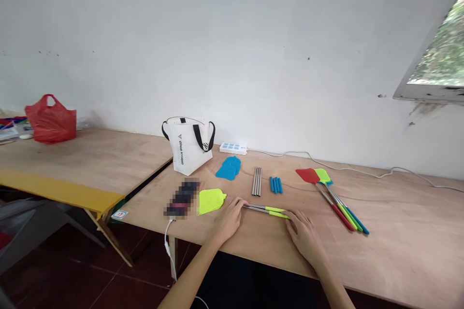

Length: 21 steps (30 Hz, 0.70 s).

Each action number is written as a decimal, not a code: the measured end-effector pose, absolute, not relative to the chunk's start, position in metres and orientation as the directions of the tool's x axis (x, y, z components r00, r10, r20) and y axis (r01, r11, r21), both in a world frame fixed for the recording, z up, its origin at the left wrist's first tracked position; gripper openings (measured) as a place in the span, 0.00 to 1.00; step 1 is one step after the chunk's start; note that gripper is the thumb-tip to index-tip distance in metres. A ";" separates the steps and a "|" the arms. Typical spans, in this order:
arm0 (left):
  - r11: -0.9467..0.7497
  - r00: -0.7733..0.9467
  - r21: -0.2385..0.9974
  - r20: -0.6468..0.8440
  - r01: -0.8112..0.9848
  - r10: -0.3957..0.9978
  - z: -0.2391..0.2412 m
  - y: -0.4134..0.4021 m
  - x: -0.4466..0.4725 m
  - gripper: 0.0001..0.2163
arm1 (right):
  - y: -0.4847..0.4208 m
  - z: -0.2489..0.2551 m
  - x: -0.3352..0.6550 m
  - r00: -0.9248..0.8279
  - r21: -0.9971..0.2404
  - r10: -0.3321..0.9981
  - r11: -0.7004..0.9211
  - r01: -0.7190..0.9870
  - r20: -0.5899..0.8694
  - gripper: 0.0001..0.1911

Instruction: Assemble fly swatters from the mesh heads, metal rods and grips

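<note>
My left hand point(229, 218) rests on the plywood table point(398, 246), its fingertips at the metal end of two rods with yellow-green grips point(266, 210). At the grip end of those rods lies my right hand point(303, 236), fingers curled against them. A yellow-green swatter head point(210, 200) lies just left of my left hand. Behind the rods sit a bundle of bare metal rods point(257, 181), several blue grips point(276, 185) and blue swatter heads point(228, 168).
Three finished fly swatters point(335, 199) lie to the right. A white tote bag point(188, 146), a power strip point(233, 148) with cable, and a blurred phone point(181, 198) sit on the table. A red plastic bag point(50, 119) is on the left table.
</note>
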State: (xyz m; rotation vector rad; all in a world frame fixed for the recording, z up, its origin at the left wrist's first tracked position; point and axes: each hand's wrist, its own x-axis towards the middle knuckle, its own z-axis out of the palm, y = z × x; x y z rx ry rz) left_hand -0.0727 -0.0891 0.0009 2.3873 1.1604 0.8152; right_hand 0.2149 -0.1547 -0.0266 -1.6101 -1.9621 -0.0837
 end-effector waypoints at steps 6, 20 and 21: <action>-0.601 0.499 0.531 0.340 0.598 0.797 0.004 -0.091 -0.073 0.22 | -0.156 -0.025 0.214 -0.108 -0.301 0.873 0.277 0.912 0.476 0.20; -0.540 0.342 0.590 0.421 0.600 0.840 0.039 -0.085 -0.101 0.19 | -0.155 -0.031 0.215 -0.090 -0.233 0.862 0.233 0.944 0.498 0.18; -0.516 0.325 0.565 0.409 0.643 0.853 0.040 -0.083 -0.111 0.19 | -0.155 -0.030 0.214 -0.097 -0.232 0.862 0.240 0.943 0.497 0.17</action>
